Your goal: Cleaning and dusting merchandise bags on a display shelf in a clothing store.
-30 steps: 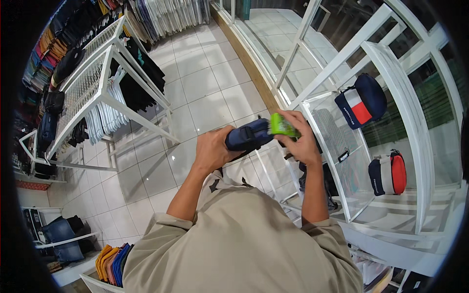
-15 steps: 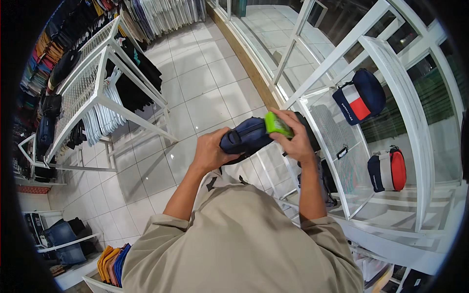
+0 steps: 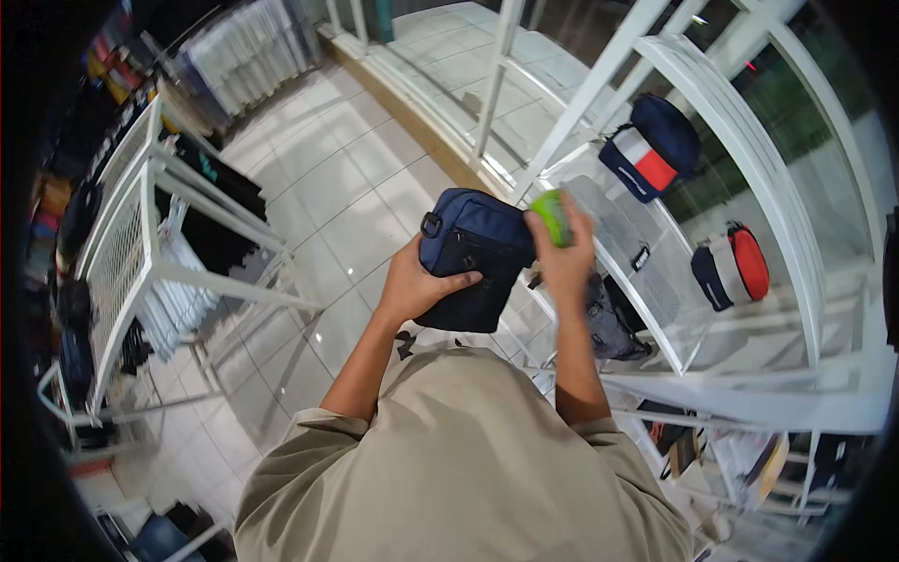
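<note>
A small navy and black shoulder bag [image 3: 479, 245] with a zipped front and a ring at its upper left corner is held up before my chest. My left hand [image 3: 412, 285] grips its lower left side, the thumb lying across the front and the other fingers hidden behind. At the bag's right edge, my right hand [image 3: 567, 260] pinches a small bright green block-like object [image 3: 550, 217]. Motion blurs that hand, and the exact kind of the green object cannot be made out.
White mesh shelving [image 3: 623, 239] stands close on my right, bearing a navy bag with a white and red panel [image 3: 648, 155] and a red, grey and navy pouch [image 3: 729, 267]. To the left is a white rack [image 3: 126, 253] with hung clothes. Pale tiles [image 3: 351, 201] cover the floor.
The bag has been turned from edge-on so its broad front now faces up. My right hand with the green object has shifted from the bag's top to its right side.
</note>
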Action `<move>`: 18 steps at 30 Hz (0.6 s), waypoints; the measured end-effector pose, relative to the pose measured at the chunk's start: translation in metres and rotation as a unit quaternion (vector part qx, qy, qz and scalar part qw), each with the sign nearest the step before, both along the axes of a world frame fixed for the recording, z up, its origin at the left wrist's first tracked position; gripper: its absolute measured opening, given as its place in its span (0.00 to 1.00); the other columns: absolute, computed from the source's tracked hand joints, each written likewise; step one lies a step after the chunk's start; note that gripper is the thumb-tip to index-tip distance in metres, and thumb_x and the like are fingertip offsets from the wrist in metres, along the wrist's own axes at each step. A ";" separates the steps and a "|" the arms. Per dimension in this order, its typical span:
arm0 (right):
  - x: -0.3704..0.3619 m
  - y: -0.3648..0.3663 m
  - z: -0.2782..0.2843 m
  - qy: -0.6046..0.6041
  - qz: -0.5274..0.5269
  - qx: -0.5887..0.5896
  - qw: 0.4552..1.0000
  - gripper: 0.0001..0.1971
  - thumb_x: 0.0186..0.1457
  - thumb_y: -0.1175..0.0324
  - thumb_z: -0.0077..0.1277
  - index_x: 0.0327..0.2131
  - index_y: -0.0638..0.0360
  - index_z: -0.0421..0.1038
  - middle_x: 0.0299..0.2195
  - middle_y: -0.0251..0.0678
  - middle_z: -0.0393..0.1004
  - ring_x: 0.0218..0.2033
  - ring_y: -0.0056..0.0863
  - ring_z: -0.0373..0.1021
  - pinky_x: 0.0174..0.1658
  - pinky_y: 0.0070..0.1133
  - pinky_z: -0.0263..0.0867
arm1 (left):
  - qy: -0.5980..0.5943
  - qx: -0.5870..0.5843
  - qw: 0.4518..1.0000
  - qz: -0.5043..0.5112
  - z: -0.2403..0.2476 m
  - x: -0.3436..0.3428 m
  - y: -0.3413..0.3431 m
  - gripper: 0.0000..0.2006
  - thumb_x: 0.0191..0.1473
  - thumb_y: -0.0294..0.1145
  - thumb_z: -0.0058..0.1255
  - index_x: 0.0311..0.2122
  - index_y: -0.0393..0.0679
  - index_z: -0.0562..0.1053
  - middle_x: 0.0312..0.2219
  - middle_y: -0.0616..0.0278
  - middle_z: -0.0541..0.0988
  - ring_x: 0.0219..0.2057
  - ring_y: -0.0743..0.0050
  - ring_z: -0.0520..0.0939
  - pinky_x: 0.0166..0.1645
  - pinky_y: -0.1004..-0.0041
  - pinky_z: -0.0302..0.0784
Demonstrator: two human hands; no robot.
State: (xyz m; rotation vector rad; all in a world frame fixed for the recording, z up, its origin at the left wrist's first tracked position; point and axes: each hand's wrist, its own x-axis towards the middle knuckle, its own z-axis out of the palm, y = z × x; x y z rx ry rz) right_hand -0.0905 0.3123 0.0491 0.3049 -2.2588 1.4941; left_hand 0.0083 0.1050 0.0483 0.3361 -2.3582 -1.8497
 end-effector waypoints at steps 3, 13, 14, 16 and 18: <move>0.032 -0.062 0.004 0.060 0.041 0.048 0.996 0.31 0.48 0.62 0.72 0.55 0.61 0.76 0.41 0.45 0.73 0.43 0.42 0.72 0.48 0.32 0.68 | 0.017 -0.177 0.984 -0.032 -0.012 -0.013 -0.005 0.35 0.34 0.43 0.77 0.48 0.34 0.76 0.37 0.48 0.86 0.40 0.59 0.88 0.47 0.66 0.81; 0.021 -0.093 0.011 0.063 0.014 0.077 0.995 0.31 0.48 0.63 0.69 0.56 0.59 0.75 0.42 0.45 0.75 0.44 0.45 0.73 0.51 0.32 0.69 | 0.088 0.025 0.983 -0.156 -0.009 -0.032 -0.080 0.27 0.39 0.34 0.76 0.45 0.35 0.78 0.37 0.54 0.86 0.37 0.66 0.87 0.46 0.67 0.81; 0.035 -0.113 0.024 0.099 0.085 0.053 0.990 0.31 0.48 0.62 0.69 0.57 0.58 0.75 0.44 0.44 0.74 0.45 0.44 0.72 0.52 0.32 0.68 | 0.072 0.016 0.978 -0.198 -0.015 -0.032 -0.085 0.27 0.39 0.33 0.76 0.46 0.35 0.77 0.37 0.53 0.86 0.38 0.68 0.86 0.47 0.67 0.81; 0.050 -0.130 0.039 0.152 0.095 0.185 0.966 0.33 0.43 0.67 0.72 0.57 0.56 0.76 0.47 0.41 0.73 0.48 0.40 0.70 0.54 0.30 0.65 | 0.140 0.075 0.962 -0.221 -0.022 -0.037 -0.094 0.28 0.39 0.32 0.76 0.47 0.35 0.77 0.38 0.54 0.85 0.40 0.70 0.85 0.48 0.67 0.80; 0.045 -0.112 0.020 0.109 0.052 0.152 0.981 0.35 0.43 0.62 0.72 0.58 0.51 0.76 0.46 0.42 0.73 0.47 0.42 0.70 0.53 0.31 0.65 | 0.130 0.070 0.962 -0.229 -0.016 -0.038 -0.103 0.28 0.41 0.28 0.75 0.48 0.35 0.76 0.39 0.56 0.85 0.40 0.71 0.85 0.48 0.69 0.80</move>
